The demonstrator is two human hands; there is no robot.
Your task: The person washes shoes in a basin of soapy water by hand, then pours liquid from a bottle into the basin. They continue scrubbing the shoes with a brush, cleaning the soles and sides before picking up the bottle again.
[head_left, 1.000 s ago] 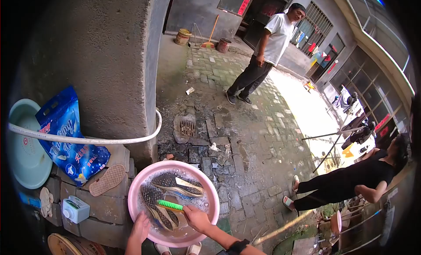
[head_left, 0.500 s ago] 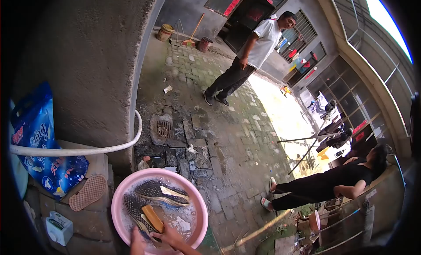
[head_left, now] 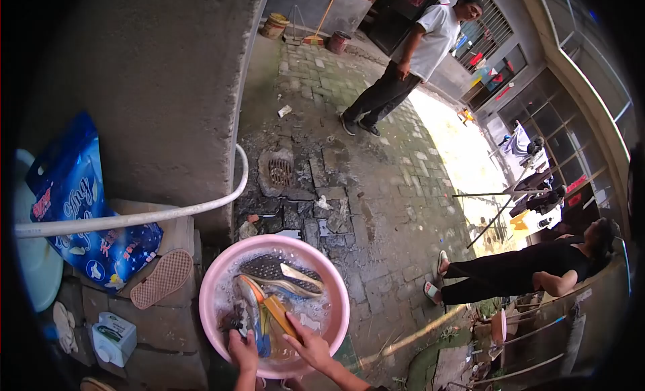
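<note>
A pink basin (head_left: 207, 293) at the bottom centre contains sudsy water and shoes. My left hand (head_left: 243, 349) grips a shoe with an orange and blue inside (head_left: 253, 309) at the basin's left part. In my right hand (head_left: 310, 345) is a yellow-brown wooden brush (head_left: 280, 315), held over the shoe's right side; its bristles are hidden. Behind both hands a dark dotted shoe (head_left: 265, 267) lies in the suds, with a pale strip across it.
Left of the basin are a brown insole (head_left: 161, 278), a white bottle (head_left: 114, 338) and a blue detergent bag (head_left: 87, 209). A white pipe (head_left: 154, 220) crosses above them. One person (head_left: 410, 62) stands beyond a floor drain (head_left: 281, 172); another (head_left: 517, 273) stands at right.
The view has shifted, so the basin appears further right. The shoe at my left hand now shows its orange and blue inside, raised and turned. My hands show more fully.
</note>
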